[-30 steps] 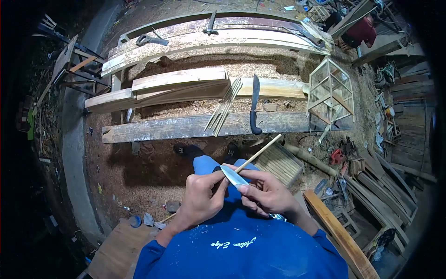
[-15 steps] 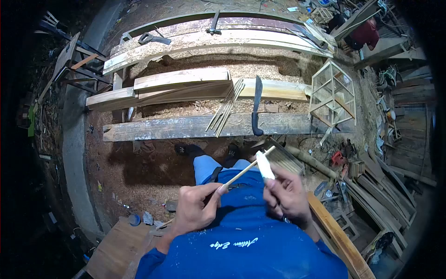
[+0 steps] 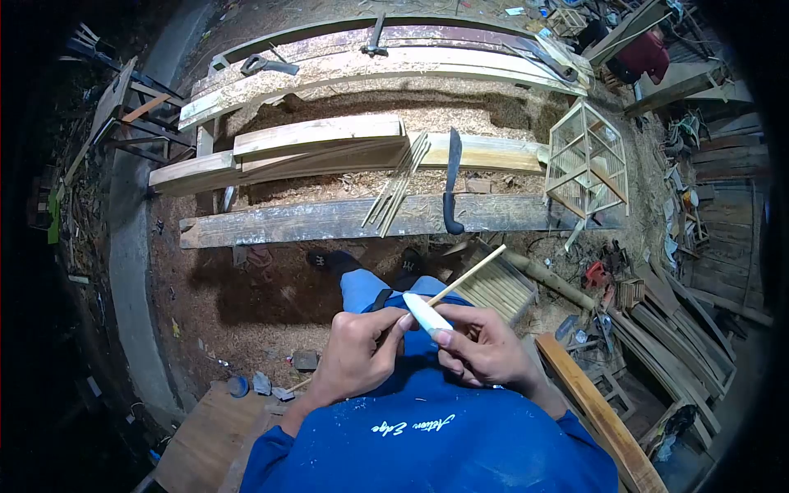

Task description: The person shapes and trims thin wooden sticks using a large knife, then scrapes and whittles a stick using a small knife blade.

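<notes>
My left hand (image 3: pixel 357 353) pinches the lower end of a thin bamboo stick (image 3: pixel 472 273), which slants up and to the right. In my right hand (image 3: pixel 486 349) is a short knife (image 3: pixel 424 314), its pale blade bright with glare and its handle hidden in the fingers. The blade lies across the stick close to my left fingertips. Both hands are closed, near each other in front of the blue shirt (image 3: pixel 477 427). Ahead, several similar bamboo sticks (image 3: pixel 400 185) lie over the planks beside a machete (image 3: pixel 452 185) with a black handle.
A slatted wooden cage (image 3: pixel 588 168) stands at the right end of the weathered plank (image 3: pixel 288 223). Farther back, a handsaw (image 3: pixel 269 66) and a hammer (image 3: pixel 375 41) rest on a bench. Another slatted frame (image 3: pixel 497 287) sits below the plank. A person (image 3: pixel 645 59) is at upper right.
My right hand with the knife has moved left and down along the stick, toward my left hand. More of the stick's upper end now shows beyond the blade.
</notes>
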Demonstrator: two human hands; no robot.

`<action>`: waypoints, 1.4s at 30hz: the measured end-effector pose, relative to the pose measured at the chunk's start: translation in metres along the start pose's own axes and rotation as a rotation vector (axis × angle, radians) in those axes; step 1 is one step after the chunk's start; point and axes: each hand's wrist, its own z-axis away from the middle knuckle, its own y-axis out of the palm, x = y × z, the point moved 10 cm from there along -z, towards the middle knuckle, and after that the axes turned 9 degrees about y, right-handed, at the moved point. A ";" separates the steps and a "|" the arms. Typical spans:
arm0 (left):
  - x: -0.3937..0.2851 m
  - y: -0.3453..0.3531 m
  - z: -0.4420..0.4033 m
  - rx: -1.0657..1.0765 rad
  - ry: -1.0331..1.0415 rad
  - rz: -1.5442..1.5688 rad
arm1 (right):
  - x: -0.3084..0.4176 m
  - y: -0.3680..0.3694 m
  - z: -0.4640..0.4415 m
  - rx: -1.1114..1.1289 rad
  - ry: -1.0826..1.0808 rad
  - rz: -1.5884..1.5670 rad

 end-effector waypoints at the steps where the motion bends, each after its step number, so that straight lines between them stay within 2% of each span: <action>1: 0.001 0.000 0.001 0.010 -0.028 0.003 | 0.006 -0.016 0.005 -0.154 -0.061 0.016; 2: 0.000 -0.002 0.005 0.010 -0.026 0.001 | 0.011 -0.033 0.014 -0.307 -0.122 0.033; 4: 0.009 -0.005 0.014 0.024 -0.087 0.040 | 0.022 -0.033 0.019 -0.219 -0.187 -0.060; 6: 0.015 -0.002 0.010 0.052 -0.168 0.027 | 0.004 -0.029 0.011 -0.162 -0.121 -0.116; 11: 0.009 0.006 -0.007 0.008 0.021 -0.017 | 0.003 -0.003 -0.006 0.029 -0.008 0.026; 16: 0.004 0.008 -0.003 0.041 0.025 0.018 | -0.002 -0.005 0.000 0.070 -0.009 -0.054; 24: -0.004 0.004 0.002 0.050 0.027 0.015 | -0.001 -0.008 0.008 -0.025 -0.005 0.014; 26: 0.003 -0.004 0.010 0.054 -0.044 0.010 | 0.018 -0.047 0.028 -0.406 -0.126 0.073; 27: 0.003 -0.007 0.011 0.051 -0.039 0.008 | 0.022 -0.046 0.037 -0.314 -0.226 -0.052; 28: 0.007 -0.010 0.012 0.014 -0.062 0.022 | 0.024 -0.049 0.034 -0.313 -0.231 -0.046; 30: 0.013 -0.007 0.014 0.021 -0.119 0.055 | 0.004 -0.034 0.024 -0.202 -0.115 -0.092; 31: 0.010 -0.004 0.009 0.032 -0.093 0.044 | 0.002 -0.033 0.019 -0.199 -0.106 -0.056; 34: 0.004 0.000 -0.001 0.027 -0.017 0.017 | 0.003 -0.002 0.001 0.030 0.065 0.067; 35: 0.001 -0.001 -0.004 0.019 0.009 0.006 | -0.001 -0.001 -0.001 0.060 0.052 0.007; 39: 0.001 0.002 0.001 0.030 0.011 0.029 | 0.001 -0.005 0.005 0.036 0.009 -0.109; 42: 0.000 0.002 0.000 0.033 0.015 0.036 | 0.000 -0.006 0.008 -0.011 -0.005 -0.022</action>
